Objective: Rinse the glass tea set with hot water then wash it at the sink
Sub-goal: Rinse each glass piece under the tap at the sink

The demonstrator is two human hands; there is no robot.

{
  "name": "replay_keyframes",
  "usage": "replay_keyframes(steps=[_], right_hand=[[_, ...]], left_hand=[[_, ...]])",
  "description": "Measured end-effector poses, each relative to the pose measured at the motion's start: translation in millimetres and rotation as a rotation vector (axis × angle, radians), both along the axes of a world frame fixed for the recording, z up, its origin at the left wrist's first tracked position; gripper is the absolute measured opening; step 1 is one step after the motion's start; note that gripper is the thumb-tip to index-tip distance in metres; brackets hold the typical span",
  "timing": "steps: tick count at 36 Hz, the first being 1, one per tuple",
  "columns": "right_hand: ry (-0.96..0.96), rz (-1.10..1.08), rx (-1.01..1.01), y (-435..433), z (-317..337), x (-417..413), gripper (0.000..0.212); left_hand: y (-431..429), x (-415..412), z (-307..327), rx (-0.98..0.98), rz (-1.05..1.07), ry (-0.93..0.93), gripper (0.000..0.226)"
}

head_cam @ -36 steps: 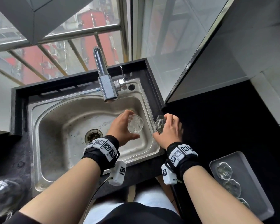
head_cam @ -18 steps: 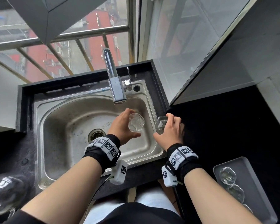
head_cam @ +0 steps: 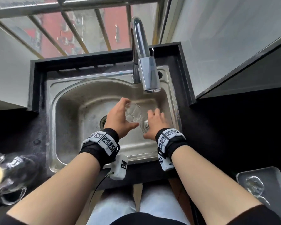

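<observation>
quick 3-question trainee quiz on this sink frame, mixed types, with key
1. True or false: the right hand holds a small glass over the sink basin.
2. What is in the left hand's grip? A) sponge B) glass cup C) kettle
3. Fill in: the tray with spare glass cups lies on the person's ____ side.
Key: 1 true; 2 B; 3 right.
</observation>
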State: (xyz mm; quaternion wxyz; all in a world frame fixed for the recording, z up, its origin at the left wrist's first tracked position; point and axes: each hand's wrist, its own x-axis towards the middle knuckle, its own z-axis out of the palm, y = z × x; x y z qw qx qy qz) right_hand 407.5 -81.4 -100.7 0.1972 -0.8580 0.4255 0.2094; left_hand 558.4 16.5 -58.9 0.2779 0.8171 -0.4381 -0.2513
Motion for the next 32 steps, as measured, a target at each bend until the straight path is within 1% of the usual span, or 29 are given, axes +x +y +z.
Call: replay_keyframes(steps=[5, 10, 15, 19, 27, 32], right_hand=[[0.121, -0.062, 0.079, -3, -11, 8, 0.108], [0.154, -0.177, 0.101, -14, -17, 12, 0.109], [0.217, -0.281, 0.111, -30, -11, 15, 0.103], [0.231, -0.321, 0.114, -33, -11, 16, 0.102], [0.224, -0.377, 0.055, -32, -10, 10, 0.09], [0.234, -0.417, 0.051, -29, -10, 6, 0.087]], left_hand=[[-1, -5, 12, -0.001, -0.034, -0.008, 0.083], [-2, -4, 23, -0.013, -0.048, -0.025, 0.082], [-6, -6, 29, -0.026, -0.055, -0.022, 0.079], [-5, -7, 31, -0.016, -0.061, -0.007, 0.08], [-4, -16, 38, -0.028, -0.069, 0.006, 0.079], [-6, -20, 42, -0.039, -0.084, 0.012, 0.081]])
